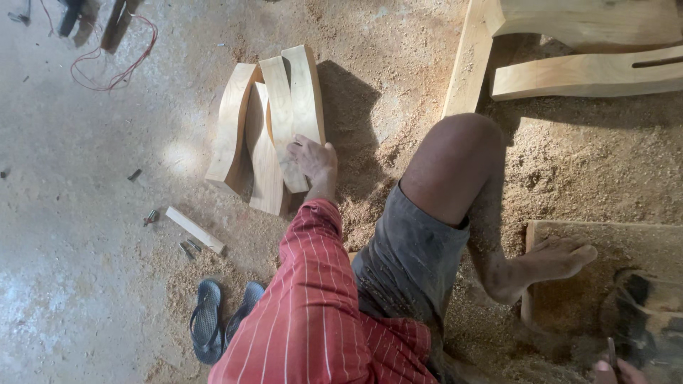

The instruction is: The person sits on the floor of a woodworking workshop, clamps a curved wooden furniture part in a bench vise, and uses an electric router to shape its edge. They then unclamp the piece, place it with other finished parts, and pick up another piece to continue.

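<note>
Several curved pale wooden pieces (274, 121) stand on edge, leaning together on the sawdust-covered floor. My left hand (313, 160), at the end of a red striped sleeve, lies over the lower end of the rightmost curved piece with its fingers curled on it. Only the fingertips of my right hand (617, 371) show at the bottom right corner, pinched around a thin dark tool (610, 352). My bare knee (455, 153) is bent up in the middle. My foot (551, 263) rests on a flat wooden board (626, 238).
Larger pale wooden frame parts (583, 75) lie at the top right. A short wooden stick (193, 229) and small metal bits (151, 217) lie left of me. A pair of dark sandals (217, 320) sits near my side. A red wire (114, 67) loops at top left.
</note>
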